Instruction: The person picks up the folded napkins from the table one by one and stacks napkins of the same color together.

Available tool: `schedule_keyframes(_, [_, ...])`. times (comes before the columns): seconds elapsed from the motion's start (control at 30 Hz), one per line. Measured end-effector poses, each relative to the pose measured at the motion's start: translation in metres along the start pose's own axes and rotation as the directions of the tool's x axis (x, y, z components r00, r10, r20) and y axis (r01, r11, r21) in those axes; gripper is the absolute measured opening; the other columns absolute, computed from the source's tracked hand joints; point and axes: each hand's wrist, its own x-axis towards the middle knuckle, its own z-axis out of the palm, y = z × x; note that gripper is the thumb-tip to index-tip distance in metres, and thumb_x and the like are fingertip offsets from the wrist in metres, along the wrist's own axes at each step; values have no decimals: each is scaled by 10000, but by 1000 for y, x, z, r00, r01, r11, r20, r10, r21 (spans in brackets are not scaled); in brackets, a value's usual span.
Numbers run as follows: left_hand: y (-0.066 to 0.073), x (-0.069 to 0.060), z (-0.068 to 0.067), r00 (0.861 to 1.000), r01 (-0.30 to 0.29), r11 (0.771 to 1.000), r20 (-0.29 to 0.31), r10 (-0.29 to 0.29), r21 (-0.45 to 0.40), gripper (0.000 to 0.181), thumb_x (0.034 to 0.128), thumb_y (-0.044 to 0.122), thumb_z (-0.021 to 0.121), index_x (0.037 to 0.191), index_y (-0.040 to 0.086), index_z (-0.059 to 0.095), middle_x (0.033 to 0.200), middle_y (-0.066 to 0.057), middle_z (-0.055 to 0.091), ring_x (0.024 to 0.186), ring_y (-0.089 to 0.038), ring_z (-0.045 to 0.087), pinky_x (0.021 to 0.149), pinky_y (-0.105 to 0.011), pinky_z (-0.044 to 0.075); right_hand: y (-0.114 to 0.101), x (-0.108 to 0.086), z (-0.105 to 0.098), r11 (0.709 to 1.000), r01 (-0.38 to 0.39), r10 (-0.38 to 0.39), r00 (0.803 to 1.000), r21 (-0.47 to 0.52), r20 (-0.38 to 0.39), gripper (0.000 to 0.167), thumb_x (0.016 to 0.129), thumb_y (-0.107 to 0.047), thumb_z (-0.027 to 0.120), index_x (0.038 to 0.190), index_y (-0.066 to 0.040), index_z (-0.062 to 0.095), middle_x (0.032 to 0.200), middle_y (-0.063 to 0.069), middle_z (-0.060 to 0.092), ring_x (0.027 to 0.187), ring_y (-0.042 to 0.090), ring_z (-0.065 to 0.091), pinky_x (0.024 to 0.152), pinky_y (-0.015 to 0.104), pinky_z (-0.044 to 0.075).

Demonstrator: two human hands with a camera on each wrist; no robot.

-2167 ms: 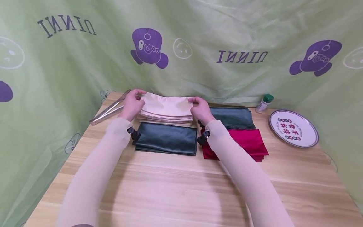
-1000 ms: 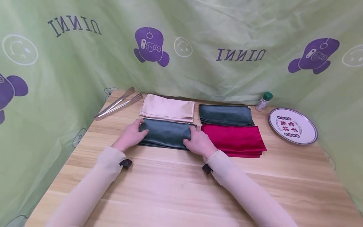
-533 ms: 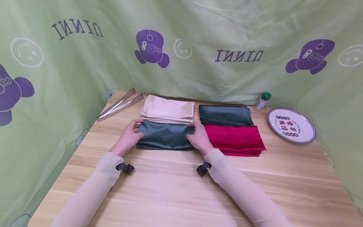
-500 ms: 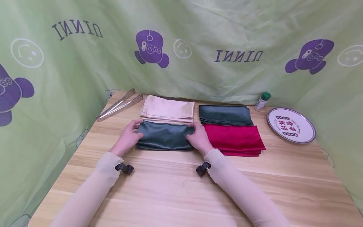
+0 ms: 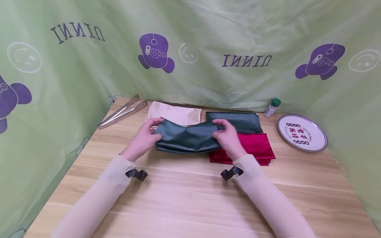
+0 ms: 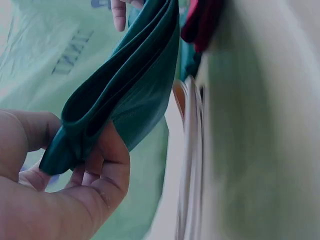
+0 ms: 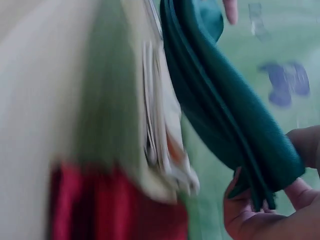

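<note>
A folded dark green satin cloth [image 5: 186, 138] hangs in the air between both hands and sags in the middle. My left hand [image 5: 143, 138] pinches its left end, thumb on the near side, as the left wrist view also shows with the layered cloth [image 6: 125, 85]. At the other end, my right hand [image 5: 228, 137] pinches the cloth [image 7: 225, 115] between thumb and fingers. Behind it lies a stack of folded pale pink cloths [image 5: 178, 113], partly covered from view. A red cloth stack [image 5: 256, 147] and a second dark green stack [image 5: 233, 121] lie to the right, partly behind my right hand.
Metal tongs [image 5: 122, 113] lie at the back left of the wooden table [image 5: 184, 205]. A small green-capped shaker bottle [image 5: 272, 108] stands at the back right, near a round white plate [image 5: 302, 133]. A green printed curtain [image 5: 208, 26] hangs close behind.
My hands left the pale pink cloth, which now lies flat, and took the front green cloth by its ends. They have since raised it off the table and moved it right.
</note>
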Motion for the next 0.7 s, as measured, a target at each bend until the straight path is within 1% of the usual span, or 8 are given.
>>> schedule_keyframes(0.13, [18, 32, 27, 998, -42, 998, 34, 44, -56, 605, 812, -102, 591, 1378, 88, 493, 1348, -136, 483, 884, -251, 577, 672, -257, 495, 1, 13, -36, 1000, -9, 9, 995, -5, -95, 507, 793, 93, 621, 1281, -39, 588, 1068, 152, 564, 792, 146, 545, 676, 235, 454])
schedule_keyframes(0.17, [22, 40, 35, 998, -44, 996, 38, 47, -83, 615, 804, -118, 583, 1376, 88, 494, 1347, -130, 484, 865, -249, 576, 658, -263, 498, 2, 17, -45, 1000, -9, 7, 993, -17, -118, 502, 795, 92, 614, 1278, -41, 588, 1037, 138, 551, 779, 134, 529, 673, 234, 444])
schedule_keyframes(0.23, [29, 57, 51, 997, -52, 993, 46, 57, -106, 628, 792, -135, 572, 1373, 91, 498, 1340, -120, 491, 856, -239, 578, 647, -267, 499, 5, 25, -60, 999, -10, 3, 987, -40, -161, 499, 793, 90, 600, 1275, -39, 590, 1001, 109, 534, 747, 113, 505, 663, 228, 426])
schedule_keyframes(0.33, [36, 82, 76, 995, -61, 994, 69, 68, -94, 639, 780, -144, 561, 1371, 92, 505, 1327, -115, 506, 883, -231, 587, 652, -273, 503, 7, 33, -83, 996, -25, 6, 975, -80, -224, 500, 793, 89, 578, 1276, -41, 591, 1005, 114, 532, 726, 105, 494, 645, 224, 415])
schedule_keyframes(0.43, [39, 104, 100, 994, -72, 996, 80, 76, -46, 638, 782, -146, 566, 1372, 92, 514, 1310, -124, 524, 913, -233, 587, 669, -261, 489, 5, 38, -104, 985, -49, -1, 958, -165, -286, 503, 803, 71, 565, 1289, -60, 592, 1060, 106, 544, 763, 110, 505, 652, 220, 415])
schedule_keyframes(0.5, [40, 114, 111, 995, -67, 997, 69, 69, -41, 637, 789, -161, 562, 1372, 91, 519, 1315, -123, 527, 948, -227, 587, 678, -253, 485, 2, 43, -114, 974, -58, -11, 953, -218, -304, 511, 813, 56, 550, 1307, -71, 585, 1062, 95, 529, 794, 122, 499, 674, 228, 406])
schedule_keyframes(0.57, [39, 121, 119, 997, -55, 997, 47, 58, -62, 649, 786, -183, 550, 1374, 90, 522, 1326, -120, 522, 985, -230, 586, 678, -252, 486, -1, 50, -119, 962, -47, -41, 950, -270, -309, 518, 809, 47, 536, 1310, -80, 586, 994, 78, 503, 776, 135, 473, 672, 244, 383])
schedule_keyframes(0.7, [41, 126, 128, 999, -48, 995, -2, 48, -90, 682, 759, -212, 521, 1369, 92, 524, 1326, -118, 511, 1021, -240, 583, 678, -256, 485, -2, 66, -123, 951, -11, -87, 950, -309, -301, 522, 807, 41, 506, 1305, -91, 590, 893, 60, 441, 690, 145, 444, 645, 274, 366])
